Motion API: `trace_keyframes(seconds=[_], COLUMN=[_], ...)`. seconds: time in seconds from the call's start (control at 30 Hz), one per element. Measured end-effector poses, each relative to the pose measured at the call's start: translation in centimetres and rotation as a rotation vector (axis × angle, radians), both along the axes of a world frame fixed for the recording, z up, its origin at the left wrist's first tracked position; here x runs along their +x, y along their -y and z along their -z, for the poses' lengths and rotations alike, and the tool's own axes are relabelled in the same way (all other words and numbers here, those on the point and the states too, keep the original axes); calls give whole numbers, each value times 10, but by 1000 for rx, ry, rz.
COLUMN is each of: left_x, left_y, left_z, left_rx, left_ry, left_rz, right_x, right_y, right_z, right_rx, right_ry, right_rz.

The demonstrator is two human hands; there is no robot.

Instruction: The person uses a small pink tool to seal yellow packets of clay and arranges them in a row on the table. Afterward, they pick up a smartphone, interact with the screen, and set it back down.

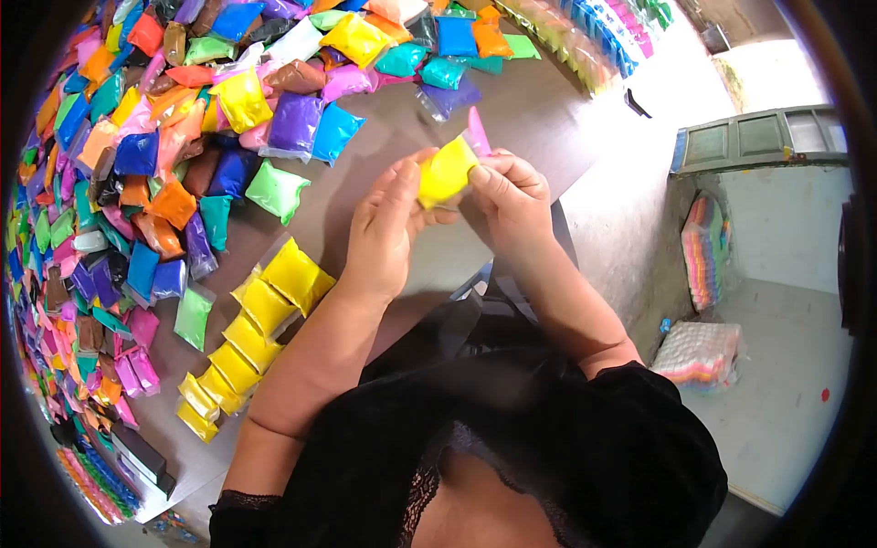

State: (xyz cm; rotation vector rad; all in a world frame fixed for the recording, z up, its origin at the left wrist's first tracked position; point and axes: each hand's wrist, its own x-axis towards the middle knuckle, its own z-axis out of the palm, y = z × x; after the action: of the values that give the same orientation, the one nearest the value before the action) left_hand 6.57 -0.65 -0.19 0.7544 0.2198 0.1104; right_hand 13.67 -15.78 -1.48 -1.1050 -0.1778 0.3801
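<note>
Above the table, both hands hold a small clear packet filled with something yellow [446, 175]. My left hand [387, 219] grips its left side, thumb along the edge and fingers behind. With thumb and forefinger my right hand [517, 194] pinches the packet's right edge. A pink pointed piece [477, 132] sticks up beside the right fingertips, its lower end hidden behind the packet. By my left forearm lies a slanting row of yellow packets [253, 342], several of them side by side.
A large heap of packets in many colours [174, 173] covers the table's [402, 119] left and far side. Long strips of coloured packets [575, 36] lie at the far edge. Right of the table are a green wooden frame [758, 139] and a plastic-wrapped bundle [699, 354] on the floor.
</note>
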Motion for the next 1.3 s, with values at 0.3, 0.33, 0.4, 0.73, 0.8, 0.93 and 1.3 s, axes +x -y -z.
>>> trace_keyframes(seconds=[0.3,0.33,0.4,0.73,0.8,0.93,1.3], left_x=[-3,-4,-4,-2,-4,3,-13], left_y=[-2,0,3,2,-5,-3,29], left_z=[5,4,5,8,9,19,7], left_rx=[258,318,340,299,401,827,2066], left_ry=[-69,-142,-109,-41,-60,108,131], left_rz=[95,139,99,-120,-101,-318,93], right_x=[4,6,8,1,-1,-4,9], right_y=[-8,-7,-4,11,14,20,70], right_z=[-9,-10,-12,-30,-31,-14,-9], right_rx=[-17,-88,-159,-481,-567,-892,-838], right_ry=[3,88,174,190,368,768,732], right_rz=[-175,-177,-176,-275,-261,-201,-74])
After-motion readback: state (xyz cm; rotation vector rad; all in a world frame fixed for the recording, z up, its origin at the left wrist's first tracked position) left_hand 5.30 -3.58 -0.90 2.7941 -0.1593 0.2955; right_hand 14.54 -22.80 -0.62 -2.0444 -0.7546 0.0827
